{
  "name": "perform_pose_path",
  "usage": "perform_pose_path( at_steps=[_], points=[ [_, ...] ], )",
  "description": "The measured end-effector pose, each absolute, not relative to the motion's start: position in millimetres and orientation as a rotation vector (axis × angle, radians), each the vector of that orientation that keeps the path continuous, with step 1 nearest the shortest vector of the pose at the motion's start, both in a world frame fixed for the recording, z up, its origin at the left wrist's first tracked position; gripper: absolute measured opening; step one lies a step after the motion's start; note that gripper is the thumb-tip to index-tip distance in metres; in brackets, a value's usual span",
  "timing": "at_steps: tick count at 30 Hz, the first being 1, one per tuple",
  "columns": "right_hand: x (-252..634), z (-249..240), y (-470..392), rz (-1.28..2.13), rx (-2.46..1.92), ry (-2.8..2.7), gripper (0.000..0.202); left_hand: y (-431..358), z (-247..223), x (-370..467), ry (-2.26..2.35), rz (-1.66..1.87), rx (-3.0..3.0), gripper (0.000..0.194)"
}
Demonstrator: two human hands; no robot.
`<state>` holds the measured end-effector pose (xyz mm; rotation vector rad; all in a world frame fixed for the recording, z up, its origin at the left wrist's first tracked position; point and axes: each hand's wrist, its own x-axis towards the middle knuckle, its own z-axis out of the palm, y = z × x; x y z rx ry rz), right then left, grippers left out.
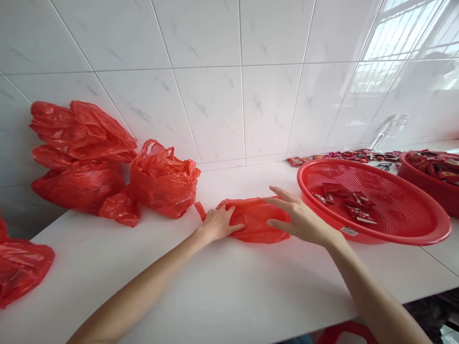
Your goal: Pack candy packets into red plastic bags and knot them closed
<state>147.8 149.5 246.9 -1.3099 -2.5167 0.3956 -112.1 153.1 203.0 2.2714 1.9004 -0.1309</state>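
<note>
A red plastic bag (256, 220) lies low on the white table in front of me, its thin film crumpled and partly see-through. My left hand (219, 223) is on the bag's left end, fingers curled onto the film with thumb and forefinger apart; some fingertips are hidden. A strap of red film (200, 210) sticks out beside it. Over the bag's right end is my right hand (296, 217), open, fingers spread, nothing visible in it. Just right of that hand stands a red perforated basket (405, 210) with several small red packets (358, 206) inside.
A filled red bag (163, 184) stands left of centre near the tiled wall. Stacked red bags (81, 184) sit farther left, with another bag (25, 267) at the left edge. Red packets (340, 155) line the wall behind the basket. A second red basket (418, 184) holds more packets.
</note>
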Motion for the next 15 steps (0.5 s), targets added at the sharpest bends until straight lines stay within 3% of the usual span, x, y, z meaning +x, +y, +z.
perform_pose_path(
  at_steps=[4, 8, 13, 15],
  points=[
    [188, 288, 155, 0.28, -1.39, -2.293, 0.058, 144, 174, -112, 1.981, 0.098, 2.338, 0.063],
    [251, 308, 193, 0.322, -1.759, -2.312, 0.071, 139, 162, -115, 1.973, 0.279, 2.317, 0.059],
    [314, 283, 228, 0.585, -2.186, -2.243, 0.085, 140, 163, -117, 1.922, 0.408, 2.303, 0.054],
    [330, 262, 231, 0.545, -2.184, -2.211, 0.086, 141, 162, -118, 1.913, 0.447, 2.296, 0.052]
  ],
)
